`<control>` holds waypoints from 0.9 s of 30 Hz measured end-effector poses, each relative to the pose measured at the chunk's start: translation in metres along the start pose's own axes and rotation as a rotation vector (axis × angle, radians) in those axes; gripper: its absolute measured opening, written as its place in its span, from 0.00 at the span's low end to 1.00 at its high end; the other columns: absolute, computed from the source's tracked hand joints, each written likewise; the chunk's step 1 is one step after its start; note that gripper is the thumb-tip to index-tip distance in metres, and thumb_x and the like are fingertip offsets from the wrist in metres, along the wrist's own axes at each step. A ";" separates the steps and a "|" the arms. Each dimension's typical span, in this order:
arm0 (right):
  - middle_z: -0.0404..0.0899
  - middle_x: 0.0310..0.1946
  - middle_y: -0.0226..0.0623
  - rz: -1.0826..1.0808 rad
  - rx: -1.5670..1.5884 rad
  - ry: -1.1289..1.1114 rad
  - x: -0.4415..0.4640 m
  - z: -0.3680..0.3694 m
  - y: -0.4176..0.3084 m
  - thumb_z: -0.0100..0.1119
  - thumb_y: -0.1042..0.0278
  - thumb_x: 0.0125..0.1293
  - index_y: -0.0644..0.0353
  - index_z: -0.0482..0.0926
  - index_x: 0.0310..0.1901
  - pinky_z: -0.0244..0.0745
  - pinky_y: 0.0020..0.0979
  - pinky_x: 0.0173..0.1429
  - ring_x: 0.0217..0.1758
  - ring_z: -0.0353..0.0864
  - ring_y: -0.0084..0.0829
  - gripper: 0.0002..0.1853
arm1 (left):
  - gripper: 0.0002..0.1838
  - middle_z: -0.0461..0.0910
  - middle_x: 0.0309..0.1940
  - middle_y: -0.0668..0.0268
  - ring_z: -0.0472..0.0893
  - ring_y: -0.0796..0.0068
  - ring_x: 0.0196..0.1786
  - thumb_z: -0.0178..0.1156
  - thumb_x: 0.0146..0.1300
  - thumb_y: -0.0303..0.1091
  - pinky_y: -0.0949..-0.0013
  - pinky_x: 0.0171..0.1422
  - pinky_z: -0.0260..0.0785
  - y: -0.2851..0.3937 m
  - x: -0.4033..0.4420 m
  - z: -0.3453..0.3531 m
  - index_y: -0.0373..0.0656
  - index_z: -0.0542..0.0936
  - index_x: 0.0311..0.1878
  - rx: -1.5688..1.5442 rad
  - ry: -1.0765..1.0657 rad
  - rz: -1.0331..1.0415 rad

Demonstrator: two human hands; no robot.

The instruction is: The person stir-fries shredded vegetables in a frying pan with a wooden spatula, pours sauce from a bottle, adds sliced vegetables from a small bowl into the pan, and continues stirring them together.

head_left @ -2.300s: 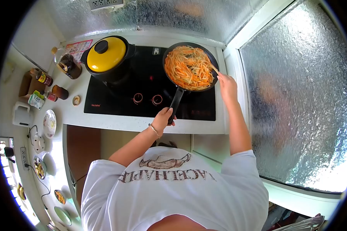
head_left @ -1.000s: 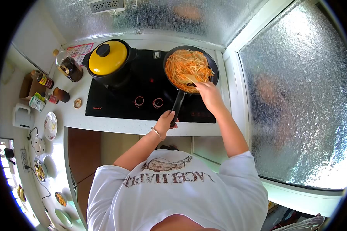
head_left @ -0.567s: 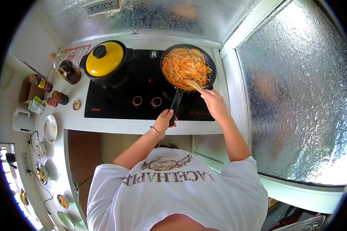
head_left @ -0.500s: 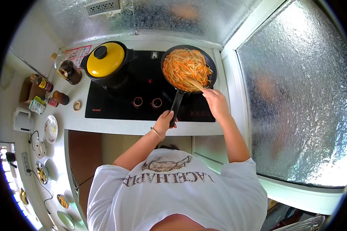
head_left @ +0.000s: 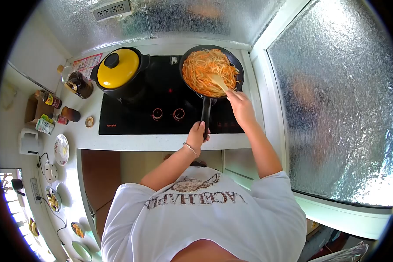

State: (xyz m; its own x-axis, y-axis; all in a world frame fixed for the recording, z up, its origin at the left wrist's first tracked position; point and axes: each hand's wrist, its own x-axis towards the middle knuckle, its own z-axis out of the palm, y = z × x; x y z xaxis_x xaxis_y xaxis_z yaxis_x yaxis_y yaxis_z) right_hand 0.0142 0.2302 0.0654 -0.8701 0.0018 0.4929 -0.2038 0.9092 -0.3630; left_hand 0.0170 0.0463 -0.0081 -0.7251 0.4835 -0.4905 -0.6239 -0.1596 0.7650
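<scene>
While thin orange and pale shreds [head_left: 201,65] fill the round pan [head_left: 237,63] right on the glossy hob [head_left: 161,91], the right hand [head_left: 241,107] grips a flat spatula [head_left: 218,81]; the left hand's [head_left: 198,134] fingers wrap the straight handle [head_left: 206,111]. Left stands a domed-lid pot [head_left: 118,70].

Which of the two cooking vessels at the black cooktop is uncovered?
The round black frying pan gripped by the left hand: its shredded orange and pale food shows, while the deep black pot wears a domed yellow lid.
</scene>
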 end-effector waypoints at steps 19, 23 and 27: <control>0.79 0.36 0.41 0.232 0.011 0.257 -0.035 -0.032 0.015 0.56 0.80 0.55 0.62 0.76 0.44 0.73 0.35 0.42 0.39 0.77 0.40 0.13 | 0.14 0.69 0.23 0.68 0.66 0.78 0.20 0.43 0.68 0.41 0.76 0.25 0.60 0.006 -0.009 -0.016 0.40 0.69 0.37 -0.002 -0.069 -0.104; 0.79 0.37 0.42 0.183 0.032 0.279 -0.034 -0.029 0.015 0.57 0.79 0.55 0.62 0.76 0.44 0.73 0.35 0.42 0.39 0.77 0.41 0.13 | 0.13 0.69 0.23 0.66 0.67 0.76 0.21 0.45 0.66 0.40 0.76 0.26 0.61 0.005 -0.013 -0.017 0.39 0.70 0.37 -0.001 -0.033 -0.103; 0.79 0.39 0.43 0.264 0.031 0.199 -0.033 -0.037 0.018 0.54 0.77 0.59 0.62 0.77 0.44 0.74 0.31 0.45 0.41 0.79 0.38 0.11 | 0.13 0.69 0.24 0.66 0.66 0.76 0.20 0.44 0.67 0.40 0.75 0.26 0.60 0.014 -0.014 -0.010 0.38 0.70 0.39 -0.032 -0.034 -0.032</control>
State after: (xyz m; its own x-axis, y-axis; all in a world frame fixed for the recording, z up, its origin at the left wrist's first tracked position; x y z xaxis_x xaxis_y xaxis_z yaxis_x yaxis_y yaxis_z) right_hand 0.0560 0.2623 0.0716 -0.7906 0.3200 0.5221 0.0010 0.8533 -0.5214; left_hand 0.0153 0.0288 0.0055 -0.6944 0.5178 -0.4997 -0.6562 -0.1705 0.7351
